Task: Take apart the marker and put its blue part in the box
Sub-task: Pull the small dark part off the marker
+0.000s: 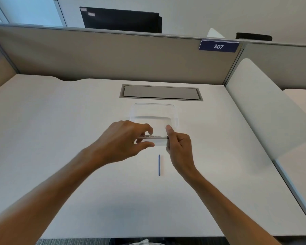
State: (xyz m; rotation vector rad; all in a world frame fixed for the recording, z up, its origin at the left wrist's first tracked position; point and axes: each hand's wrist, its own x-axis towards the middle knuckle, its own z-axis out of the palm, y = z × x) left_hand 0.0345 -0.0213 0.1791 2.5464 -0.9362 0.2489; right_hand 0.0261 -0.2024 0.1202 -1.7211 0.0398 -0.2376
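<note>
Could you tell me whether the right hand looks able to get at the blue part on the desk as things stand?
Probably yes: the blue part lies bare on the desk just below the right hand, with nothing between. But that hand first has to let go of the marker.

One head-worn wide-angle view, looking forward and down over the bench, close above it, facing the partition behind.
</note>
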